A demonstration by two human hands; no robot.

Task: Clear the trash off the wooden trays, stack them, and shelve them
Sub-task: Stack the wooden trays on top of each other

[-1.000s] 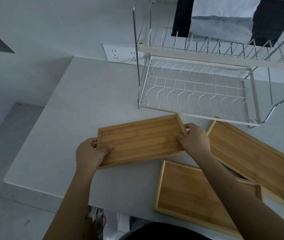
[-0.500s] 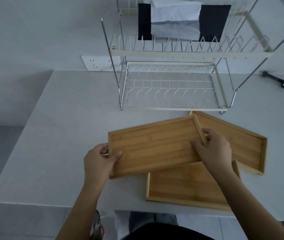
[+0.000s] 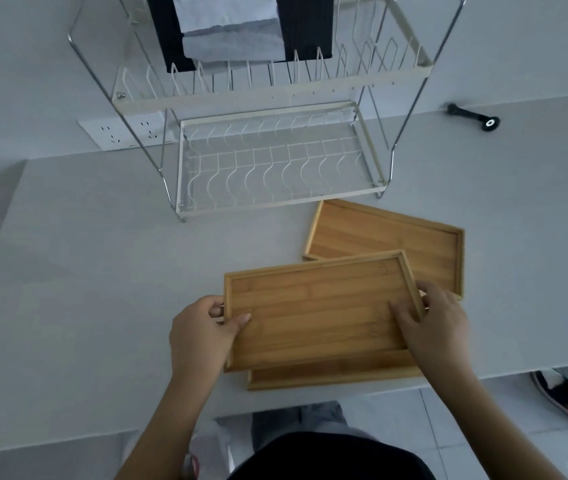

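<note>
Three empty wooden trays lie on the grey counter. I hold the top tray [image 3: 317, 313] by both short ends: my left hand [image 3: 199, 332] grips its left rim, my right hand [image 3: 431, 323] its right rim. It sits almost squarely over a second tray [image 3: 327, 377], of which only the near edge shows. The third tray [image 3: 386, 237] lies behind and to the right, its near corner under the held tray. No trash shows on any tray.
A two-tier wire dish rack [image 3: 275, 168] stands behind the trays, with dark and white cloths [image 3: 237, 29] hung on its upper tier. A wall socket [image 3: 126, 133] is left of it. A black tool [image 3: 476, 117] lies far right. The counter's front edge [image 3: 518, 370] runs near the trays.
Both hands have carried the held tray to the right and nearer, from beside the near tray to almost fully over it. The camera view has shifted too.
</note>
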